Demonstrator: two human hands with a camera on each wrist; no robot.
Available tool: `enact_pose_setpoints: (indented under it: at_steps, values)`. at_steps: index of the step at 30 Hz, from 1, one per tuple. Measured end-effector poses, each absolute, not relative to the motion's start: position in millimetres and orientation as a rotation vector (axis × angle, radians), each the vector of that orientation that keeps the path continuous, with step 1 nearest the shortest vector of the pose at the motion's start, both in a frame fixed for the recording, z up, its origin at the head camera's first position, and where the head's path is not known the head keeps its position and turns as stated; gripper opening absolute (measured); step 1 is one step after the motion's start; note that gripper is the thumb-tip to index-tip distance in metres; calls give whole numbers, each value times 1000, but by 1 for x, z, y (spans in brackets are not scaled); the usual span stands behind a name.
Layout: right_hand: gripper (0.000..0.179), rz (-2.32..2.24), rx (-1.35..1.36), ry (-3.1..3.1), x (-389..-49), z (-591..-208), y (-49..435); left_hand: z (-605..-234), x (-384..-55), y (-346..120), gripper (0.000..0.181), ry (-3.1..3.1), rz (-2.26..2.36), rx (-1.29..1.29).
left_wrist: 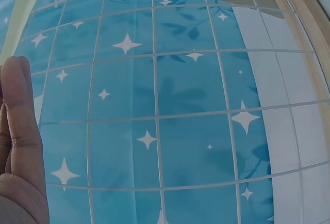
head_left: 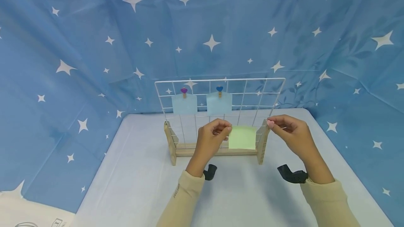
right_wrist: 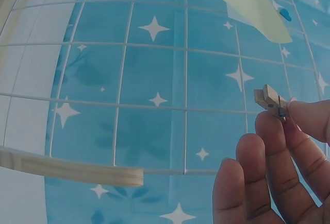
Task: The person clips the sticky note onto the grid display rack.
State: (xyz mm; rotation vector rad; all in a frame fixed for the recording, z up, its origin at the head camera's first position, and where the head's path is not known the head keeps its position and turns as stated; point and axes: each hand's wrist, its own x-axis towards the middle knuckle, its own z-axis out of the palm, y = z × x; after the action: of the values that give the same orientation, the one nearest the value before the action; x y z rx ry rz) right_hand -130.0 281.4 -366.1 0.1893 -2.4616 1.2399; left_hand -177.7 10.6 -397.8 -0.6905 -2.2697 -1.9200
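Observation:
A small pale yellow-green paper note (head_left: pixel 242 138) hangs from my left hand (head_left: pixel 212 136), which pinches its upper left corner between thumb and fingers. My right hand (head_left: pixel 293 136) holds a mini wooden clothespin (right_wrist: pixel 270 100) by thumb and fingertips, just right of the note; a pink heart on it shows at the thumb. Both hands are in front of a white wire grid (head_left: pixel 252 79) standing in a wooden base (head_left: pixel 189 152). Two light blue notes (head_left: pixel 184 105) hang on the grid's upper part, one under a purple heart clothespin (head_left: pixel 184 91), the other under a blue heart clothespin (head_left: pixel 219 89).
The rack stands on a table with a white cloth (head_left: pixel 139 171). Behind and at both sides hangs a blue curtain (head_left: pixel 202 23) with white stars. At the lower left corner lies a cream-coloured item (head_left: pixel 28 213) with dark print. Black wrist mounts (head_left: pixel 291 175) sit on both wrists.

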Motion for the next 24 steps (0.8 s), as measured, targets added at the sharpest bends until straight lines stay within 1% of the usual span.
enact_pose_setpoints:
  at_steps: [24]
  values:
    - [22, 1213, 216, -2447, -134, -355, 285, -393, -185, 19, 11, -2257, -1860, -724]
